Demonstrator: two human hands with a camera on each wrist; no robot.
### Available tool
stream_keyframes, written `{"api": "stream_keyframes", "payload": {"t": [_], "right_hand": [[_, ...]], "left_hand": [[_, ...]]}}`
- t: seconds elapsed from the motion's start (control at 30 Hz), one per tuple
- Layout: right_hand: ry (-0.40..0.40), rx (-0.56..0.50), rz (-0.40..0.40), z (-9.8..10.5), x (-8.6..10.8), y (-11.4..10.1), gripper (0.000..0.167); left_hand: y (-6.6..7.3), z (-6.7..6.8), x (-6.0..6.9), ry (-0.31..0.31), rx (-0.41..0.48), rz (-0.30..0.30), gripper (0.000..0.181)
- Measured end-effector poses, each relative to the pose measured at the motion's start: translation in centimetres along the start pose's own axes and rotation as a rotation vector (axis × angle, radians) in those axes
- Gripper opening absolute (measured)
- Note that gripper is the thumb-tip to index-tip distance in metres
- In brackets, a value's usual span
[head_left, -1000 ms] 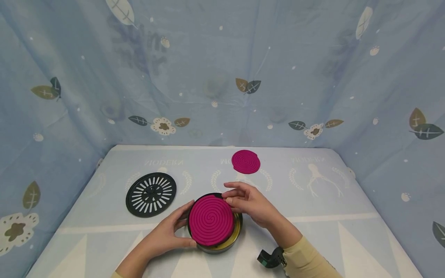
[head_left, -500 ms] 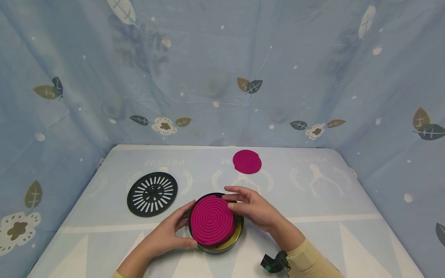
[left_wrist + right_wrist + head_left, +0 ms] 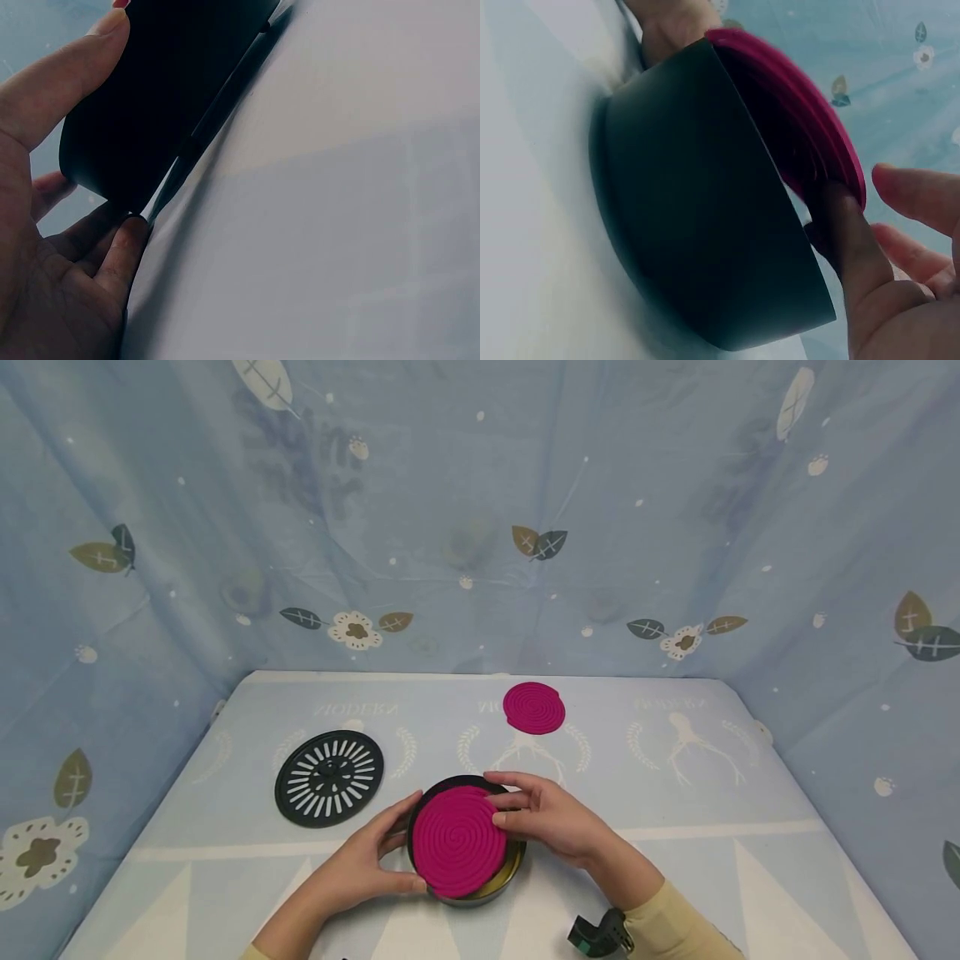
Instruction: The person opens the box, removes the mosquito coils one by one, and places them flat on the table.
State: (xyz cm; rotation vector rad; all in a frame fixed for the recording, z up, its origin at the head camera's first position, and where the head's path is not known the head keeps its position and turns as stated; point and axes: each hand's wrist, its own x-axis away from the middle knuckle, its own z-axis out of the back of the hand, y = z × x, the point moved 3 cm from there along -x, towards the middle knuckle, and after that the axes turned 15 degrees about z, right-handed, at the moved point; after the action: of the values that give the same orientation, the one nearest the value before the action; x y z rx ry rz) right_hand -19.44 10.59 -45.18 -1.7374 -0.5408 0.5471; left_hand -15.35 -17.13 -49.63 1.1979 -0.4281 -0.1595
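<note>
The grille (image 3: 329,779) is already lying off the tin (image 3: 690,202), which my left hand (image 3: 366,863) is gripping; one coil (image 3: 459,842) is leaning over its mouth, not yet settled or free, another coil (image 3: 534,708) is lying behind, and my right hand (image 3: 553,818) is pinching the leaning one's raised edge.

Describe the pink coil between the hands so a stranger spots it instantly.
On the pale table, find the round tin between the left hand and right hand. Over its opening is the magenta coil, edge held by the right hand. It's tilted; the other spiral lies flat farther back.
</note>
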Motion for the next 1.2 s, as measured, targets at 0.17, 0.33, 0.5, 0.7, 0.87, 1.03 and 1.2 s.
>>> {"api": "stream_keyframes", "payload": {"t": [0.17, 0.33, 0.5, 0.7, 0.87, 1.03, 1.2], "right_hand": [[-0.047, 0.028, -0.008, -0.26, 0.1, 0.17, 0.062], [-0.057, 0.067, -0.028, -0.44, 0.16, 0.25, 0.055], [-0.041, 0.104, -0.05, -0.59, 0.12, 0.22, 0.051], [-0.015, 0.133, -0.066, -0.72, 0.09, 0.3, 0.051], [0.004, 0.132, -0.07, -0.77, 0.16, 0.39, 0.053], [0.014, 0.142, -0.062, -0.79, 0.18, 0.41, 0.053], [0.031, 0.157, -0.044, -0.77, 0.11, 0.38, 0.052]], "left_hand": [[0.01, -0.03, 0.05, 0.0, 0.0, -0.011, 0.113], [0.04, -0.02, 0.08, 0.001, 0.0, -0.013, 0.113], [0.06, 0.0, 0.07, 0.003, 0.0, -0.003, 0.114], [0.08, -0.02, 0.06, 0.003, 0.006, 0.009, 0.115], [-0.03, -0.04, 0.01, 0.005, 0.002, 0.015, 0.115], [-0.03, -0.05, -0.02, 0.007, -0.001, 0.025, 0.116], [0.06, 0.0, 0.04, 0.006, -0.001, 0.022, 0.117]]}}
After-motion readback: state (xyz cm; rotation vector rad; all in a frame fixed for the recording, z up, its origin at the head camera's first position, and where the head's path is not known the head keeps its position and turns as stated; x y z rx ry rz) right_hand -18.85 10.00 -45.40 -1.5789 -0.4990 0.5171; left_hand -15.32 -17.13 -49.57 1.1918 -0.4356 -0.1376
